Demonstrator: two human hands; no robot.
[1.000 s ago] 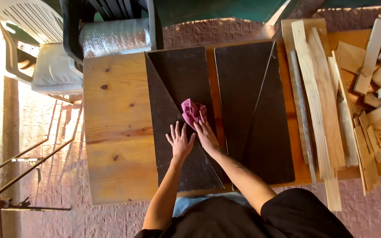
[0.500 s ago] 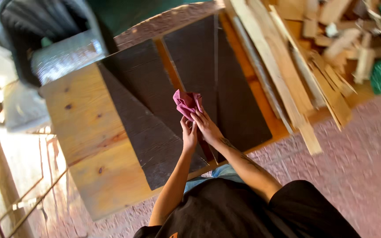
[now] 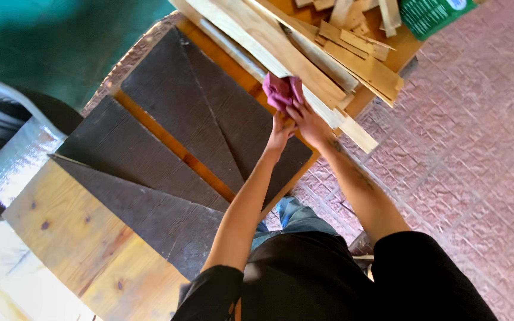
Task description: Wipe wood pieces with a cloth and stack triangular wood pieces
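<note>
Both arms stretch forward, hands side by side. Right hand clutches one pink rag at the far dark panel's 2 o'clock edge; left hand touches it, grip unclear. Two dark panels, one plank pile.

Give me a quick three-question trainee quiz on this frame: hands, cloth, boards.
1. True or false: the pink cloth lies on the paving, away from both hands.
2. Which hand holds the cloth? A) left hand B) right hand C) neither
3. Fill in: the dark boards lie on a ______ table.

Key
1. False: it sits at the fingertips, over the edge of the dark boards next to the pale wood strips.
2. B: the right hand's fingers grip it; the left hand rests beside it on the board.
3. Wooden.
</note>
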